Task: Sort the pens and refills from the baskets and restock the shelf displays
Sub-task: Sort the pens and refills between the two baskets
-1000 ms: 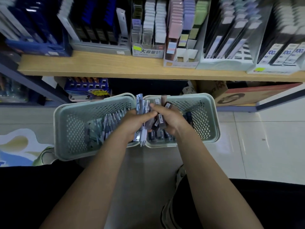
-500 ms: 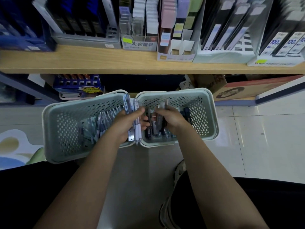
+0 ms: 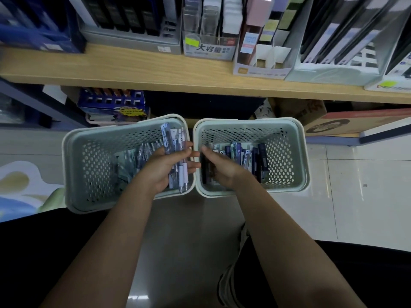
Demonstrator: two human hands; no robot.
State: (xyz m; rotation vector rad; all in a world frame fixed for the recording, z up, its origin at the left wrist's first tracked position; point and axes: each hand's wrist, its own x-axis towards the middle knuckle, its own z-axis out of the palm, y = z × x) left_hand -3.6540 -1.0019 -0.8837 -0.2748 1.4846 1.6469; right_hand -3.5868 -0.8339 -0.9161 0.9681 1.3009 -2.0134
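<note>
**Loose bundle could spill between the baskets**

The left hand clamps a fan of packaged pens over the left basket at frame centre; gripped only mid-length, they could slide out. The right hand curls round dark packs in the right basket, and similar packs risk mis-sorting. The pens look clear-barrelled with white grips, tips toward the frame's bottom.

L hand fingers curled, gripping; R hand fingers curled down; both forearms extended fwd.
</note>
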